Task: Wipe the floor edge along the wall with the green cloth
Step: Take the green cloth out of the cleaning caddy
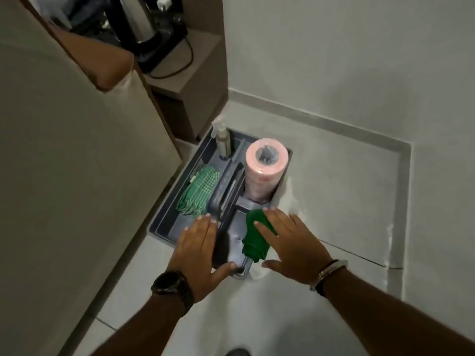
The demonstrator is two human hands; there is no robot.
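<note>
A dark green cloth [253, 242] lies bunched in the near right compartment of a grey caddy [164, 228] on the floor. My right hand [290, 242] lies over it with fingers spread, fingertips on the cloth's upper part, not closed around it. My left hand [199, 249] hovers flat over the caddy's near left part, its thumb at the front rim, holding nothing. The floor edge [321, 122] runs along the white wall behind the caddy.
The caddy also holds a pink roll [264, 170], a spray bottle [223, 140] and green checked cloths [199, 191]. A beige panel [77, 163] stands at the left. A brown cabinet [195, 93] with a kettle base sits behind. White floor tiles extend to the right.
</note>
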